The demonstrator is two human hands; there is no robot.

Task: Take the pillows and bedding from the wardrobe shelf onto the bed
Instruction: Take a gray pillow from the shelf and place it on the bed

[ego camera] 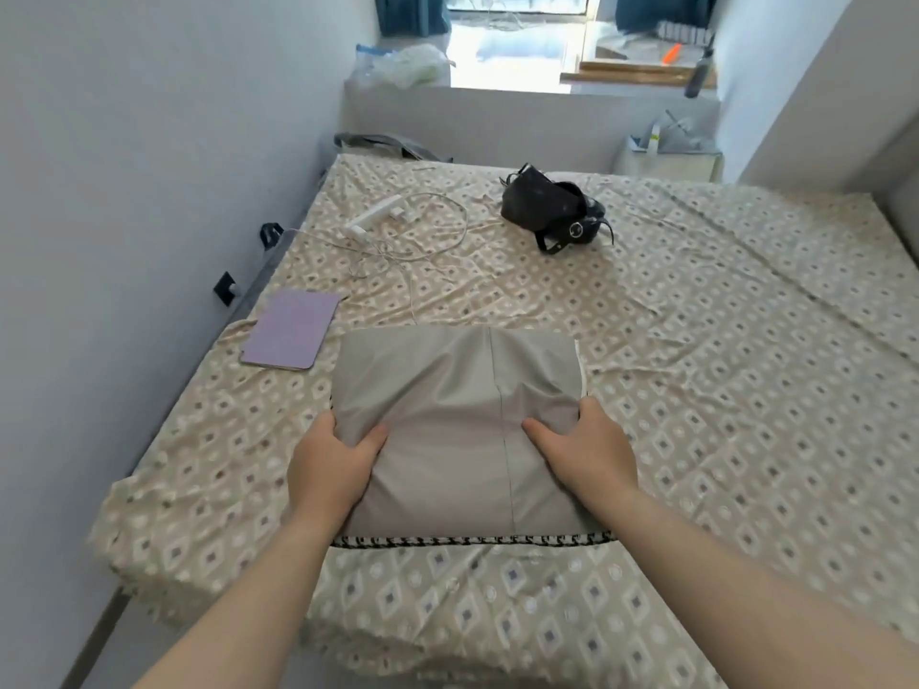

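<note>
A folded grey pillow with a black-and-white woven trim lies at the near edge of the bed, on its diamond-patterned sheet. The left hand and right hand clasp its 2 sides, thumbs on top and fingers curled underneath. Farther back lie a purple notebook, a white charger cable and a black bag.

Home bedroom; patterned-sheet bed against wall; curtained window; handbag on bed
</note>
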